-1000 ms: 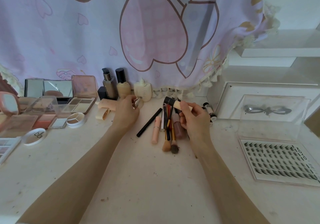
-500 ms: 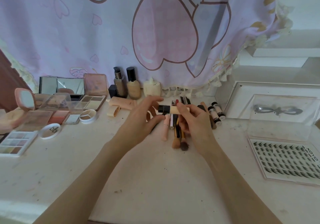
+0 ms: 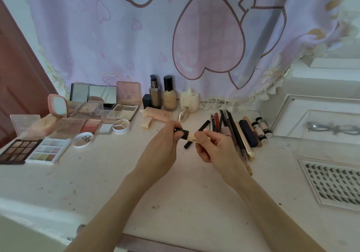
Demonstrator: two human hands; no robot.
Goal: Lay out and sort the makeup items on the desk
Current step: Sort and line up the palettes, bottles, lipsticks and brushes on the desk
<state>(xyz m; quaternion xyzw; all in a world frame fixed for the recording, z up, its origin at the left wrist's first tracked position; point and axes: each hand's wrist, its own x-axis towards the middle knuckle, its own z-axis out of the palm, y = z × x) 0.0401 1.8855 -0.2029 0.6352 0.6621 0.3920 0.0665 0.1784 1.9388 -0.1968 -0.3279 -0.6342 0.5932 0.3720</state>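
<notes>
- Left hand (image 3: 165, 146): fingers pinch black cap of concealer tube (image 3: 188, 135).
- Right hand (image 3: 213, 147): fingers curled round tube's beige body.
- Tube held above desk (image 3: 97, 177), left of the pencil row (image 3: 231, 133).

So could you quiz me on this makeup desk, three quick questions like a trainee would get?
1. True or false: both hands hold the black-capped concealer tube.
2. Which hand grips its black cap: left hand or right hand?
3. The false-lash tray lies on which side of the desk: A left, B right?

Key: 1 true. 2 left hand. 3 B.
</notes>
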